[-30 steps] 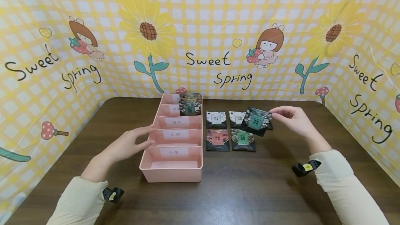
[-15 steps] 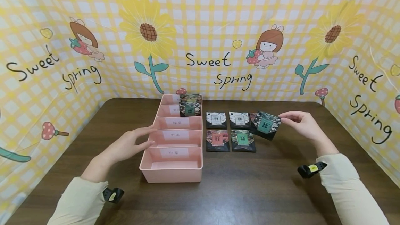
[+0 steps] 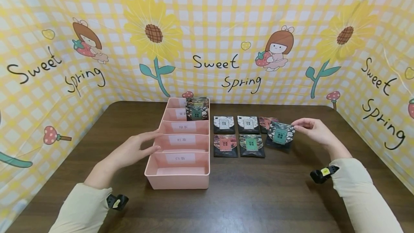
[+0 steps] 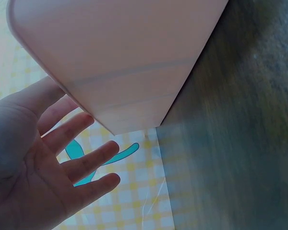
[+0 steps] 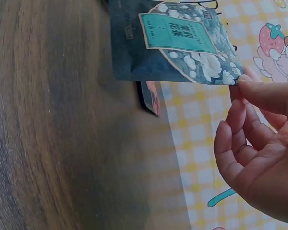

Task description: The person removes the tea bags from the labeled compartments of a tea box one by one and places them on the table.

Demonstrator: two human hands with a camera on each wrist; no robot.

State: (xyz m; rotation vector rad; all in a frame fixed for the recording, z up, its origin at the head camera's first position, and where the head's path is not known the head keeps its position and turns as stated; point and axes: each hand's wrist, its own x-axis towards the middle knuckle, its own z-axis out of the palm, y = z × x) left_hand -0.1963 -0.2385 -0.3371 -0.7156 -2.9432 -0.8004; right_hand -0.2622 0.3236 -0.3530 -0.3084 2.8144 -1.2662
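Observation:
My right hand (image 3: 313, 132) pinches a dark tea sachet (image 3: 280, 135) by its upper right corner, thumb against fingers. A teal label and white flowers show on this sachet in the right wrist view, where the thumb (image 5: 266, 93) lies over the corner. It partly covers a red-labelled sachet (image 3: 267, 123). My left hand (image 3: 130, 150) touches the left rim of the pink divided box (image 3: 177, 182) with relaxed fingers. In the left wrist view, the other fingers (image 4: 89, 160) spread beside the box's outer wall.
Left of the held sachet lie two white-labelled sachets (image 3: 224, 124), a red-labelled sachet (image 3: 225, 145) and a green-labelled sachet (image 3: 251, 145). Several sachets (image 3: 197, 112) stand in the box's rear compartments. Paper labels (image 3: 181, 158) mark the compartments. A checked cloth (image 3: 213, 28) encloses the table's back and sides.
My right hand has carried the teal-labelled sachet right and nearer to me, uncovering a white-labelled sachet and part of a red-labelled one. My left hand has stayed at the box rim.

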